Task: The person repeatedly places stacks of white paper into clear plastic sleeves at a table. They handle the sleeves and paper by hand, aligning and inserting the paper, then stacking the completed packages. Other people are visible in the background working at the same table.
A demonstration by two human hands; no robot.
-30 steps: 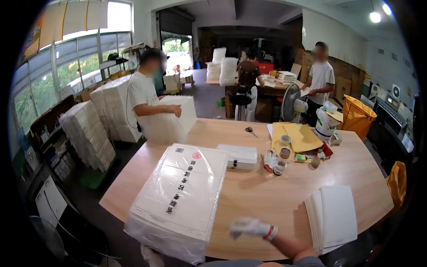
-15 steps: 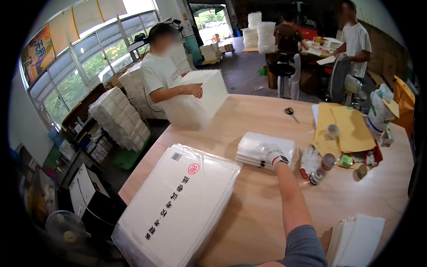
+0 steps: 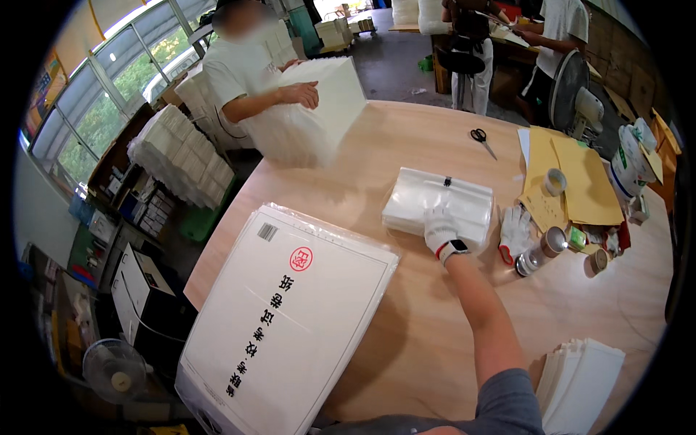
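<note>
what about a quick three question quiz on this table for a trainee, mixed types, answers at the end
1. What is the gloved right hand resting on?
2. What colour is the round mark on the large plastic-wrapped stack? a) blue b) red c) green
3. True or false: the scissors lie on top of the yellow papers.

Key:
1. The flat stack of glossy plastic sleeves.
2. b) red.
3. False: they lie on the wooden tabletop.
</note>
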